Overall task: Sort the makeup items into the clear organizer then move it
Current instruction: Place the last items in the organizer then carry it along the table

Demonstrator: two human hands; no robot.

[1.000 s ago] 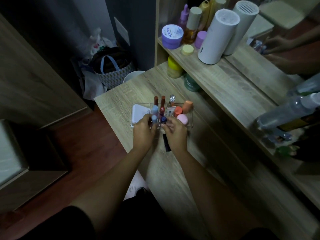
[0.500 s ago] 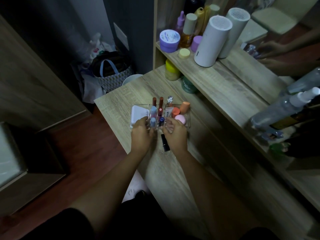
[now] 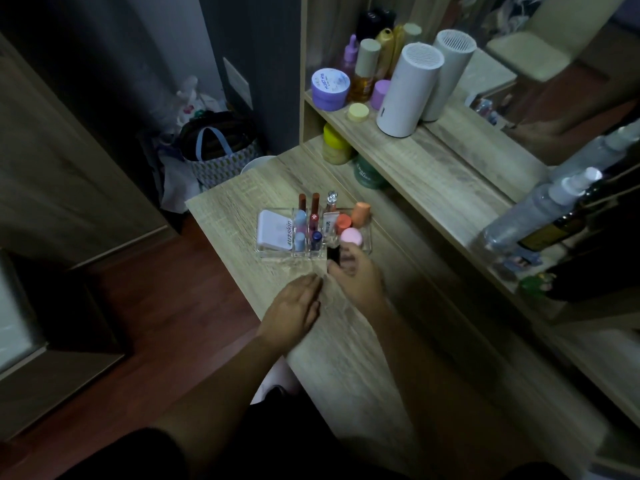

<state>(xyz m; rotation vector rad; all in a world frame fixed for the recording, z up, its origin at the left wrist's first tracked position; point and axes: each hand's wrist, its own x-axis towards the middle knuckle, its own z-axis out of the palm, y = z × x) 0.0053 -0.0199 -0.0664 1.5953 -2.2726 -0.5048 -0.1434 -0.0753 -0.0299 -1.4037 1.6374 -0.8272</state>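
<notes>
The clear organizer (image 3: 277, 253) stands on the wooden desk (image 3: 346, 341). It holds a white compact (image 3: 273, 230), several lipstick tubes (image 3: 314, 209), an orange-capped tube (image 3: 360, 213) and a pink round sponge (image 3: 351, 237). My right hand (image 3: 356, 280) sits just in front of the organizer, fingers closed on a black tube (image 3: 333, 255) that stands upright at the organizer's front edge. My left hand (image 3: 292, 311) rests flat on the desk nearer to me, fingers together and holding nothing.
A raised shelf (image 3: 433, 174) on the right carries a white cylinder (image 3: 407, 91), a purple jar (image 3: 329, 88), several bottles and a spray bottle (image 3: 533, 216). Yellow and green jars (image 3: 334, 147) stand under it. A patterned bag (image 3: 221, 157) sits on the floor beyond the desk's left edge.
My left hand has pulled back from the organizer toward me. My right hand has picked the black tube up off the desk and holds it upright at the organizer's front.
</notes>
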